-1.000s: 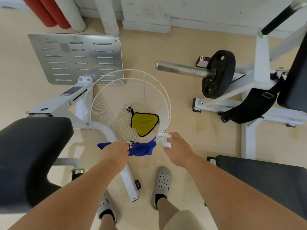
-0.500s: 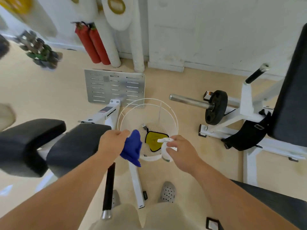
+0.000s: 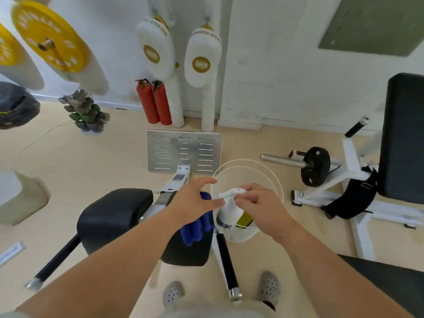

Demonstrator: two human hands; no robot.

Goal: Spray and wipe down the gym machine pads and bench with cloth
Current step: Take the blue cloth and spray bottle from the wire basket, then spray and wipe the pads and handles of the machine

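Blue against black: the blue cloth [image 3: 193, 232] hangs from under the left hand [image 3: 195, 200], over the nearer black pad [image 3: 185, 252] of the machine. The fingers keeping it there are hidden beneath the palm. Thumb and forefinger stick out straight toward the spray bottle [image 3: 229, 210], thumb tip touching its neck.

Right hand [image 3: 259, 203] grasps the bottle at the top, fingers curled round the white spray head. The bottle is upright, held above the near edge of the white wire basket [image 3: 245, 235].

Basket stands on the floor just beside the machine frame. A yellow cloth [image 3: 244, 220] lies inside, mostly hidden behind the bottle.

Second black pad [image 3: 114, 216] lies to the left of the first — both on one white frame, black-gripped handles [image 3: 226, 260] jutting toward the person's feet. Grey perforated clogs [image 3: 269, 290] at the bottom edge.

Further off:
- slotted metal footplate [image 3: 183, 152] at the far end of the frame
- two red fire extinguishers [image 3: 153, 102] against the wall, white boxing pads [image 3: 202, 56] above them
- yellow weight plates [image 3: 50, 40] upper left, blurred
- to the right, a white machine with a black weight plate [image 3: 315, 166] and a tall black back pad [image 3: 403, 134]
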